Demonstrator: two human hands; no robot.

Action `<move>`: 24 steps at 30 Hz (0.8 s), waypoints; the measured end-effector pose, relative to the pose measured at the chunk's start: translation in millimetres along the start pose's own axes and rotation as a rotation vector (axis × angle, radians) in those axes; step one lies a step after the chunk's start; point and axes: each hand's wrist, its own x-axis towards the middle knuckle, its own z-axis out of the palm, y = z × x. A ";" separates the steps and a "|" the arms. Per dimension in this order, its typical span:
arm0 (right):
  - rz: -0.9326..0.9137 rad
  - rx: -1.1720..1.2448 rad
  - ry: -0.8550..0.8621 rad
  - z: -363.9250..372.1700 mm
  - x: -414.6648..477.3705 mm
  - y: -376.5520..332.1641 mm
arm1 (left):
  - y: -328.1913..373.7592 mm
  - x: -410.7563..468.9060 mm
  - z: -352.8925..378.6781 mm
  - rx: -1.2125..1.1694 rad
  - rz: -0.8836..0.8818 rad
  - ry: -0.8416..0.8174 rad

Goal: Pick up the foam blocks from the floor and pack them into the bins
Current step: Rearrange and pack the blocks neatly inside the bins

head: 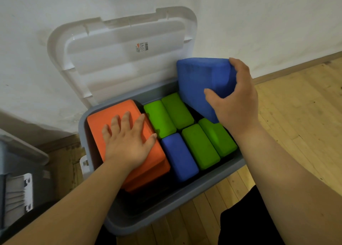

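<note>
Grey bin (185, 198) (lid (120, 50) open) contains four green blocks (199, 144), one blue block (178, 156). My left hand (127, 143) presses flat on orange block (118, 118); right hand (235, 100) grips large blue block (201, 81) above bin.

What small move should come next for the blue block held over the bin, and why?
Probably lower the right hand and lay the tilted blue block flat on the green blocks: it hangs over them, the layer beneath looks full, and the left hand steadies the orange block.
</note>
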 end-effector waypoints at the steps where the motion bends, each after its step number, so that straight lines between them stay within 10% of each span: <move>1: -0.010 -0.009 0.011 0.0 0.4 0.7 | 0.0 -0.2 -0.2 -0.001 0.000 -0.005; 24: 0.026 -0.351 -0.313 48.7 28.3 20.6 | 2.1 0.4 -1.2 -0.028 0.008 0.001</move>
